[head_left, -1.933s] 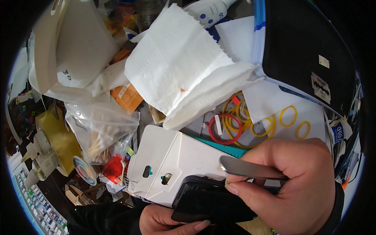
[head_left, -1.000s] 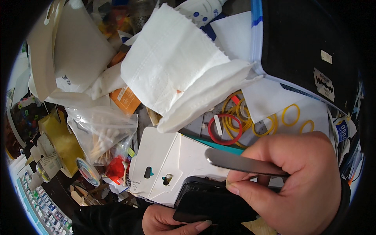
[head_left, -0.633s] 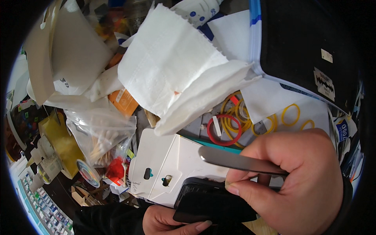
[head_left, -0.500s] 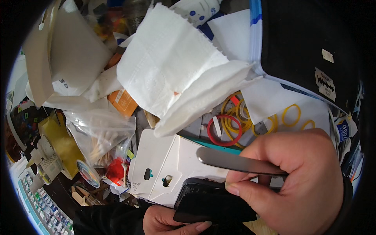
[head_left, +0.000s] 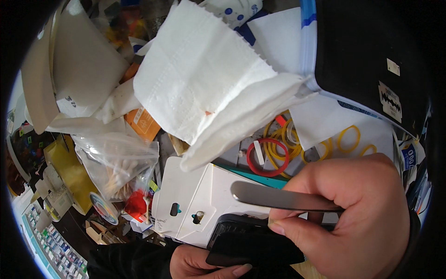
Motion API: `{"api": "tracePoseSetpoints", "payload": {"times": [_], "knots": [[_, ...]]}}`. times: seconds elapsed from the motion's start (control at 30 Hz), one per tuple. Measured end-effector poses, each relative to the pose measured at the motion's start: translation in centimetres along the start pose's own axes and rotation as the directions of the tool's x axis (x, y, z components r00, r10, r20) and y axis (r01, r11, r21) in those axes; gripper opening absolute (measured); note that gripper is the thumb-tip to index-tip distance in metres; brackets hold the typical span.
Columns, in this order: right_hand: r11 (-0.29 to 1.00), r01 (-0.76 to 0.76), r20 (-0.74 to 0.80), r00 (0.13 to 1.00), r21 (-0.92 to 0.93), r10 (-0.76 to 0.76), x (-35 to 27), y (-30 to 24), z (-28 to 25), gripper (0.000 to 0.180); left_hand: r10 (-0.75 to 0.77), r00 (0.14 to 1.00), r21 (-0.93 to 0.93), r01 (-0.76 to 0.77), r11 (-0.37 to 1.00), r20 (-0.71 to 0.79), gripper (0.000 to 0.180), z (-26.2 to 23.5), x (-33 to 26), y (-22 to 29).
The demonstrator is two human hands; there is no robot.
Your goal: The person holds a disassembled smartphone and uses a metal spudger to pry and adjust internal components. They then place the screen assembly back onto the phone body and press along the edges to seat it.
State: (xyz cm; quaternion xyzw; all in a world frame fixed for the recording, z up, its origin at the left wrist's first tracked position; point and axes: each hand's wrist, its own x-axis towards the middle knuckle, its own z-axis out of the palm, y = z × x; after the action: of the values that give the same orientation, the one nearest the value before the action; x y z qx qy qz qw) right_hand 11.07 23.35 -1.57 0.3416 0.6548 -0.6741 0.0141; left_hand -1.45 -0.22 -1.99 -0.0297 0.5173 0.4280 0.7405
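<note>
At the lower middle is a black smartphone [head_left: 258, 244], its glossy dark front tilted up and its top edge showing a rim and some inner parts. My left hand [head_left: 197, 262] grips its lower left corner, thumb along the near edge. My right hand [head_left: 350, 218] is closed around a flat metal tool [head_left: 278, 196] whose broad rounded end points left above the phone. The right thumb and forefinger tips pinch together at the phone's far edge; whether anything thin is between them is too small to tell. The tool's other end is hidden in the hand.
Behind the phone lies a white cardboard box [head_left: 186, 200]. Beyond are a red tape ring [head_left: 251, 158], yellow rubber bands [head_left: 348, 138] and white tissue paper [head_left: 200, 69]. A clear bag of cotton swabs [head_left: 121, 172] lies left, a black case [head_left: 362, 51] at far right.
The view has shifted slightly. Both hands keep their grips, and the metal tool and the phone stay almost where they were.
</note>
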Motion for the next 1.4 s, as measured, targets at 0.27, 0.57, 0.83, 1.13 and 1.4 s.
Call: {"api": "tracePoseSetpoints", "payload": {"times": [0.27, 0.57, 0.83, 1.13, 1.4], "knots": [[1.000, 0.001, 0.000, 1.000, -0.011, -0.001, 0.1, -0.2, 0.1, 0.014, -0.048, 0.998, 0.035, 0.047, 0.998, 0.040, 0.013, 0.2, 0.4, 1.6], [0.999, 0.010, -0.008, 1.000, -0.036, -0.011, 0.0, -0.4, 0.2, 0.014, -0.081, 0.996, 0.021, 0.080, 0.997, 0.043, 0.013, 0.5, 0.6, 2.6], [0.993, 0.014, -0.043, 0.999, -0.115, -0.019, -0.4, -0.6, 0.5, 0.014, -0.060, 0.997, 0.018, 0.059, 0.998, 0.046, 0.014, 0.0, 0.2, 1.8], [0.914, 0.038, -0.038, 0.998, -0.404, -0.058, -1.5, -1.5, 0.5, 0.015, 0.070, 0.994, -0.030, -0.067, 0.997, 0.080, 0.017, 0.1, 0.5, 0.3], [0.841, 0.288, -0.039, 0.938, -0.458, -0.343, -4.9, -0.2, -0.6, 0.032, 0.111, 0.992, 0.179, -0.120, 0.976, 0.057, 0.017, 0.5, 0.7, 1.0]]}}
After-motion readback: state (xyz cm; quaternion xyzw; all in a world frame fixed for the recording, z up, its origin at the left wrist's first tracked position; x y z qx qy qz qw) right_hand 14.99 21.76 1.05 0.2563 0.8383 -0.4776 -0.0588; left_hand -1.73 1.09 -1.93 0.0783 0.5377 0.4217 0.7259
